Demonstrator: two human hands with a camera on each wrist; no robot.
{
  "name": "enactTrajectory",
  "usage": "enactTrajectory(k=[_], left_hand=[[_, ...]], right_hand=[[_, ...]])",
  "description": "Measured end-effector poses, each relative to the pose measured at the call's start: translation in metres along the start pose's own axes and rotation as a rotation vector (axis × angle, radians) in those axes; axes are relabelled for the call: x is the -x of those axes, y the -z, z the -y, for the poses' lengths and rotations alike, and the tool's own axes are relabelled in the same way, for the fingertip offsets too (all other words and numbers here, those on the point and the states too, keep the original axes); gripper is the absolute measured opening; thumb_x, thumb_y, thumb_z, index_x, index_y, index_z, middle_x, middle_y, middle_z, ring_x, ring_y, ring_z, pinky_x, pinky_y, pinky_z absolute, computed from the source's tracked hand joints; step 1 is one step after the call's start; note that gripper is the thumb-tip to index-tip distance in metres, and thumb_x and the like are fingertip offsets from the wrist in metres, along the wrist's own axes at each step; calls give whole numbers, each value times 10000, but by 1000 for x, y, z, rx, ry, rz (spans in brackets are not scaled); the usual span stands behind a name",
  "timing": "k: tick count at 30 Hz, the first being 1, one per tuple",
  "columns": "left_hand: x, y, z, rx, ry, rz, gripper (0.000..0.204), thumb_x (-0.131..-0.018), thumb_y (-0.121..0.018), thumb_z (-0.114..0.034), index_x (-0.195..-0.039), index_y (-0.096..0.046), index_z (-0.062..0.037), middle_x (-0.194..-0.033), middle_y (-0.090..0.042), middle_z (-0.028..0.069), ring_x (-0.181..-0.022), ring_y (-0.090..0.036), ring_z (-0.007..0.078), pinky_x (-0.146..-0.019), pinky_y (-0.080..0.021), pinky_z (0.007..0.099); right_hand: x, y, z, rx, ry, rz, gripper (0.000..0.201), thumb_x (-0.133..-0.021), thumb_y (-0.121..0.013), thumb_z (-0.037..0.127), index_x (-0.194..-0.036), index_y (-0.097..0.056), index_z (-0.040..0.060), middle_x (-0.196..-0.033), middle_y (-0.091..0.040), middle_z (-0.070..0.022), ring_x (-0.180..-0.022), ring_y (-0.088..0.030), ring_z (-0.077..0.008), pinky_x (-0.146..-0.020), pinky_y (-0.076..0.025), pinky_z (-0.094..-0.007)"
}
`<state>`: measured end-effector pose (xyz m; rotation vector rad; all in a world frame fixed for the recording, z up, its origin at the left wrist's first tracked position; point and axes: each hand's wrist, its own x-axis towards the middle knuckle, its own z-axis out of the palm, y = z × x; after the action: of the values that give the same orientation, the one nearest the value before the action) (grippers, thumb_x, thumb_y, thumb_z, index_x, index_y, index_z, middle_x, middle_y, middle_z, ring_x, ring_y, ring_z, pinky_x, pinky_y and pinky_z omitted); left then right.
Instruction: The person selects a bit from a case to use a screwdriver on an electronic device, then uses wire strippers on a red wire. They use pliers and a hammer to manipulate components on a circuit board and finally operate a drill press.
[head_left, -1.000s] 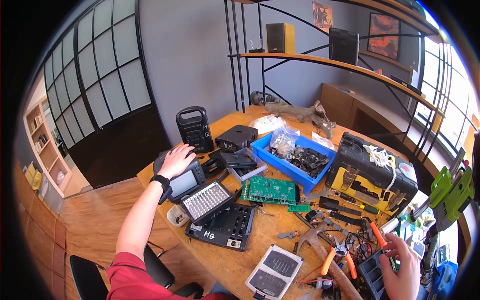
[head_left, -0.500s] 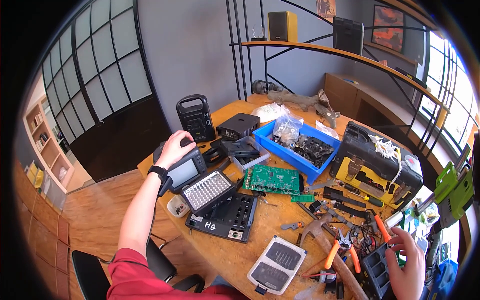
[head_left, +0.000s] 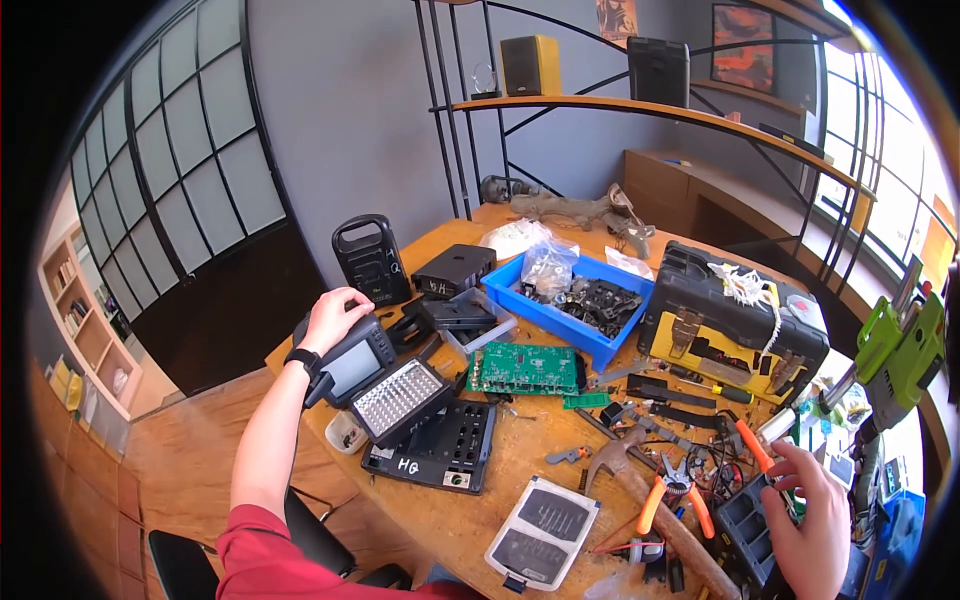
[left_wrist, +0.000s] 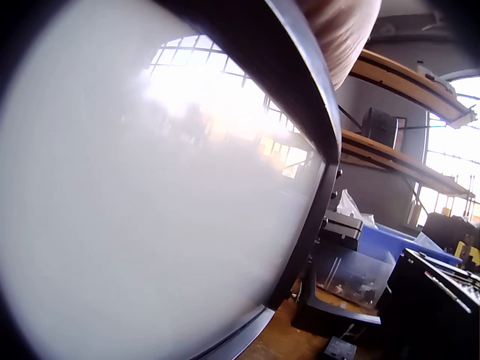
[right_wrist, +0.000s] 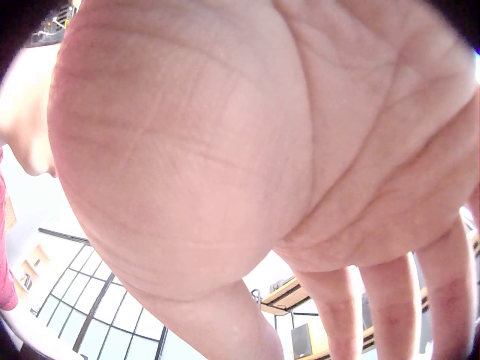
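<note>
Left hand (head_left: pixel 335 318) rests over the top edge of the small monitor (head_left: pixel 352 368); I cannot tell whether its fingers clamp the casing or merely lie on it. Right hand (head_left: pixel 815 520) holds nothing, fingers and thumb apart, near the black organizer (head_left: pixel 745 525). Monitor stands near the left edge of the table (head_left: pixel 462 518), just beside the LED panel (head_left: pixel 402 398).

Technique, my judgement: handling the monitor well calls for a hold on the casing rather than the screen, any turn kept clear of the LED panel. A second hand underneath would steady it.

Count: monitor, 1; LED panel, 1; handled case (head_left: pixel 367 262), low box (head_left: pixel 452 270) and flat panel (head_left: pixel 435 450), 3 lettered black pieces; large green board (head_left: pixel 528 367) and small green board (head_left: pixel 587 400), 2; blue bin (head_left: pixel 550 325), 1; toolbox (head_left: pixel 690 290), 1; hammer (head_left: pixel 690 543), 1. Loose parts (head_left: pixel 672 430): too jumbled to count.
</note>
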<state>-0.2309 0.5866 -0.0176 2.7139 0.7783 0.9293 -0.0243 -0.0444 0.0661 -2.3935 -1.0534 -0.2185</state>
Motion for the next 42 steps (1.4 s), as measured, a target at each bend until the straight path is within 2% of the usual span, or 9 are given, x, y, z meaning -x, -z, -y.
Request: enactTrajectory(k=[5, 8, 15, 19, 21, 25, 28, 34, 42], left_hand=[[-14, 18, -16, -136, 18, -120, 227, -908, -750, -269, -862, -729, -47, -882, -711, 104, -856, -703, 280, -775, -546, 398], [-31, 47, -33, -284, -59, -16, 248, -901, -767, -265, -852, -719, -26, -837, -709, 105, -753, -716, 245, -709, -552, 369], [-71, 92, -47, -186, -15, -184, 288, -937, -738, -301, -877, -724, -20, -837, -718, 117, -592, -699, 186, -608, -526, 338], [-86, 106, -61, -310, -30, -220, 326, -955, -721, -349, -910, -722, -27, -845, -722, 105, -641, -717, 186, -630, -523, 325], [-87, 94, -50, -150, 82, -300, 353, -968, -716, -368, -917, -717, -19, -865, -729, 113, -671, -726, 173, -654, -526, 310], [-58, 50, -16, 457, 165, -207, 372, -1040, -639, -399, -1209, -661, -69, -1067, -728, 29, -918, -707, 115, -705, -580, 285], [-37, 25, -9, 513, 255, 14, 345, -1111, -494, -365, -1144, -692, -85, -1109, -724, 38, -985, -718, 129, -764, -598, 330], [-52, 29, -10, 594, 249, -21, 441, -1119, -446, -432, -1026, -680, -70, -1012, -782, 85, -972, -756, 178, -830, -563, 340], [-102, 94, -7, 577, 194, -190, 450, -1111, -446, -449, -1062, -677, -65, -1046, -781, 110, -991, -753, 192, -854, -553, 340]], right_hand=[[1, 3, 0, 2, -8, -2, 366, -992, -667, 115, -1357, -638, 103, -1068, -740, -95, -922, -731, -213, -797, -557, -349], [1, 1, -3, -12, 29, -30, 380, -991, -667, 115, -1369, -633, 108, -1072, -740, -91, -930, -732, -212, -800, -558, -350], [1, -2, -3, -18, 0, 4, 399, -996, -669, 130, -1391, -617, 104, -1068, -740, -83, -942, -730, -207, -794, -557, -346], [-1, -5, -2, -14, 9, 10, 395, -994, -671, 127, -1384, -620, 98, -1066, -741, -82, -931, -729, -200, -781, -555, -345], [-3, -6, -1, 7, 18, 8, 396, -991, -671, 124, -1383, -621, 98, -1066, -741, -82, -927, -728, -199, -775, -554, -346], [-5, -6, 0, 27, 27, 7, 394, -986, -671, 124, -1377, -626, 101, -1033, -749, -79, -905, -729, -205, -783, -546, -353], [-5, -7, 1, 18, 14, 2, 385, -983, -672, 123, -1365, -632, 100, -1006, -753, -72, -882, -730, -215, -780, -540, -355], [-5, -6, 5, 22, 25, -10, 371, -976, -680, 130, -1344, -649, 107, -989, -756, -71, -850, -727, -228, -766, -536, -355], [-7, -8, 6, 1, -15, -34, 359, -968, -687, 128, -1326, -659, 116, -967, -748, -72, -854, -718, -229, -814, -523, -363]])
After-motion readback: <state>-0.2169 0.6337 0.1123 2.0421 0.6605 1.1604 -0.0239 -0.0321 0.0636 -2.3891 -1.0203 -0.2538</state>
